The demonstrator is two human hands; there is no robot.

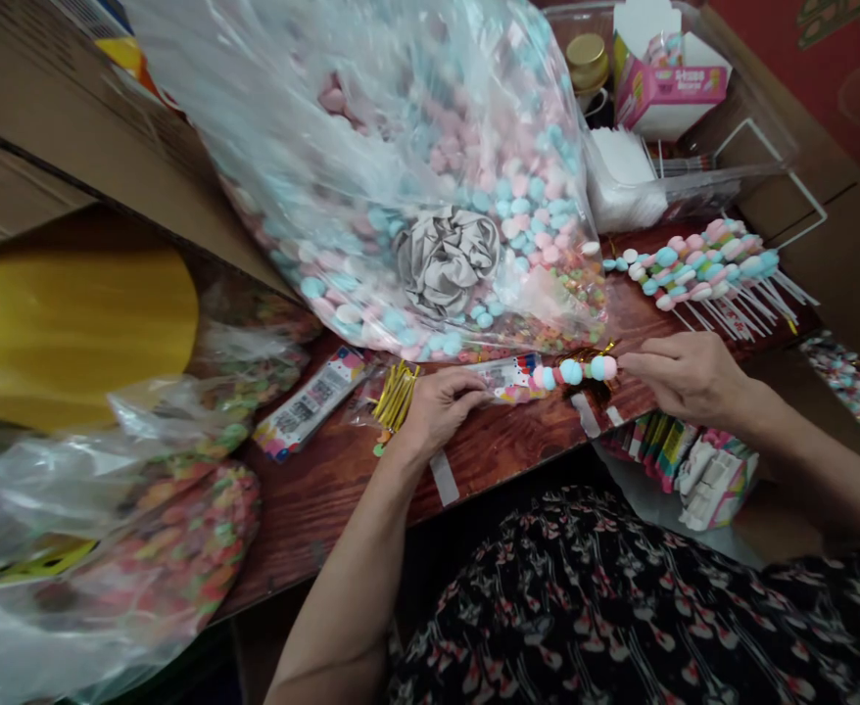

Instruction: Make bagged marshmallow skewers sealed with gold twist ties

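Note:
A skewer of pink, blue and white marshmallows with gummy candies (572,371) lies level above the table's front part. My right hand (694,377) pinches its right end, fingers closed. The skewer's left end meets a clear printed plastic sleeve (507,376); whether it is inside the sleeve I cannot tell. My left hand (441,403) has thumb and fingers closed on the sleeve's left part. Beside that hand lies a bundle of gold twist ties (396,394). A stack of printed sleeves (309,406) rests further left.
A large clear bag of marshmallows (474,166) fills the back of the red-brown table (371,480). Finished skewers (701,262) are piled at right, near a clear plastic bin (753,176). Bagged gummies (172,539) and a yellow container (70,333) stand left. Small boxes (713,480) sit below the edge.

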